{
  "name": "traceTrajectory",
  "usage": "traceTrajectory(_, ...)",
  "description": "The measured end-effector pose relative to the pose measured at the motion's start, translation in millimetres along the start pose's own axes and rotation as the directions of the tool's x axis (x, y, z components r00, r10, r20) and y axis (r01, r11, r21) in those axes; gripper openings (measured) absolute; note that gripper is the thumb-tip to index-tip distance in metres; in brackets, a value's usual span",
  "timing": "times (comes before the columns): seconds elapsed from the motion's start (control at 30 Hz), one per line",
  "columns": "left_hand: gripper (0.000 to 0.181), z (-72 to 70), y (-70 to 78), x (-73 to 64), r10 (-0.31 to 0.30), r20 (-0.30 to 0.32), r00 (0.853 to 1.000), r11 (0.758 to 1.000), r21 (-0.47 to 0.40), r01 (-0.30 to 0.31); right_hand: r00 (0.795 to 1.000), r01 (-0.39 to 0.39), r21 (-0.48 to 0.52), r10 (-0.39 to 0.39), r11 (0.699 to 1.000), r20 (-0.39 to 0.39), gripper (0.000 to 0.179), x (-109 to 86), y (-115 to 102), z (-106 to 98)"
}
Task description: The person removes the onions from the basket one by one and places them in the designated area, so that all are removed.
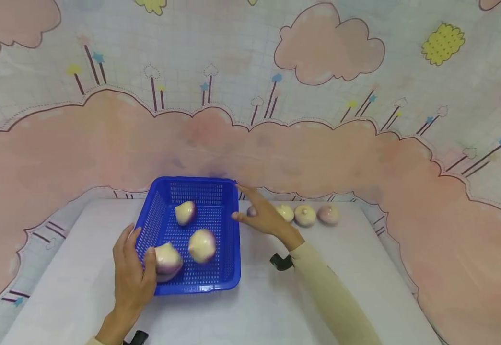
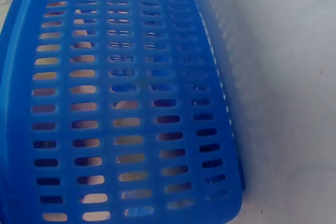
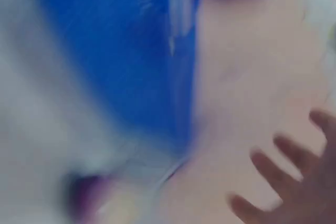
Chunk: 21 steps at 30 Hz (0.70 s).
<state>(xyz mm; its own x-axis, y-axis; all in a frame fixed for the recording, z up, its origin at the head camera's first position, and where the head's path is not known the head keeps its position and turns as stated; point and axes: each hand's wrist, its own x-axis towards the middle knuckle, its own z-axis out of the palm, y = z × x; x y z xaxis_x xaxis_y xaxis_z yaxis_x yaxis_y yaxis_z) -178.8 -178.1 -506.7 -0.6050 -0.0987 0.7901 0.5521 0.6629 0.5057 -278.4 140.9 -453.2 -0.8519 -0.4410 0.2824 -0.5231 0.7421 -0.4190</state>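
A blue perforated plastic basket [image 1: 233, 282] stands on the white table with several white-and-purple turnip-like bulbs inside. My left hand [image 1: 131, 273] holds the basket's left rim, its thumb inside beside the nearest bulb [image 1: 168, 258]. Farther in lie another bulb [image 1: 202, 246] and a smaller one [image 1: 185, 213]. At the right rim, my right hand [image 1: 261, 215] has thumb and fingers spread, fingertips close to the far corner; whether they touch is unclear. Part of the right hand [image 3: 294, 182] shows with fingers apart in the blurred right wrist view. Basket slots [image 2: 126, 103] fill the left wrist view, hiding the hand.
To the right of the basket, several similar bulbs [image 1: 305, 215] form a row along the table's back edge, one partly behind the right hand. A cloud-patterned cloth [image 1: 276, 153] hangs behind the table [image 1: 319, 306]. Dark wrist devices [image 1: 281, 262] sit at both wrists.
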Motion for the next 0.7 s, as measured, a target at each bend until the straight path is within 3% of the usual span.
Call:
traceTrajectory(0.07,0.048,2.1,1.5,0.6,0.007,0.007,1.0,1.0,0.001,-0.007,0.994,-0.108,-0.141,0.106,0.984,-0.018,0.083,-6.2,41,11)
traceTrajectory(0.13,0.047,6.5,2.6,1.2,0.014,0.057,0.998,0.999,0.03,-0.016,0.986,-0.165,-0.31,0.165,0.936,-0.024,0.082,-14.0,82,24)
traceTrajectory(0.2,0.046,12.1,3.1,1.9,0.018,0.118,0.993,0.998,0.065,-0.026,0.986,-0.155,-0.416,0.164,0.896,-0.015,0.081,-20.7,113,34)
traceTrajectory(0.27,0.044,17.8,3.8,3.2,0.013,0.163,0.986,0.996,0.08,-0.027,0.992,-0.124,-0.445,0.111,0.887,-0.054,0.076,-24.6,129,38)
traceTrajectory(0.37,0.041,23.4,5.0,5.6,0.017,0.19,0.982,0.995,0.093,-0.035,0.988,-0.127,-0.445,0.071,0.887,-0.139,0.069,-25.2,134,35)
traceTrajectory(0.47,0.038,25.0,6.7,8.6,0.029,0.203,0.979,0.991,0.126,-0.055,0.98,-0.192,-0.419,0.147,0.887,-0.137,0.073,-25.7,132,24)
traceTrajectory(0.57,0.036,25.2,7.6,11.1,0.031,0.219,0.975,0.984,0.165,-0.068,0.968,-0.25,-0.415,0.236,0.875,-0.086,0.079,-29.5,133,12)
traceTrajectory(0.7,0.035,23.8,8.1,12.8,-0.014,0.258,0.966,0.978,0.204,-0.041,0.974,-0.225,-0.432,0.204,0.873,-0.095,0.079,-33.9,128,1)
